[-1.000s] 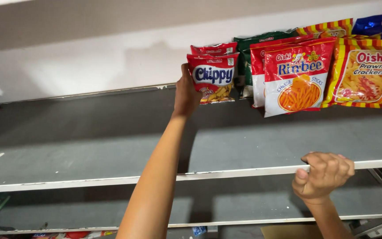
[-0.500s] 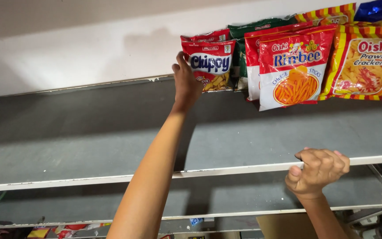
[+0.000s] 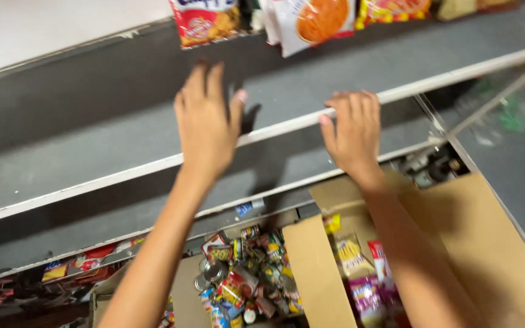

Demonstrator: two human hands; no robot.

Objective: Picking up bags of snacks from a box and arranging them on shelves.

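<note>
My left hand (image 3: pixel 206 124) hovers flat and empty over the grey top shelf (image 3: pixel 92 127), fingers spread, a short way below a red snack bag (image 3: pixel 205 21). My right hand (image 3: pixel 350 130) rests on the white front edge of that shelf (image 3: pixel 451 76), fingers curled over the rail. A white and red snack bag with an orange picture (image 3: pixel 311 21) and a yellow snack bag (image 3: pixel 390 9) stand at the shelf's back, cut off by the top of the view.
Below my arms an open cardboard box (image 3: pixel 487 243) holds snack packets (image 3: pixel 366 285). Left of its flap lies a heap of small cans and packets (image 3: pixel 244 279). A lower grey shelf (image 3: pixel 62 225) runs beneath, and red packets (image 3: pixel 86 264) sit under it at left.
The view has tipped downward, bringing the box and cans into sight. My left hand let go of the red snack bag and drew back toward me. My right hand stays on the shelf edge.
</note>
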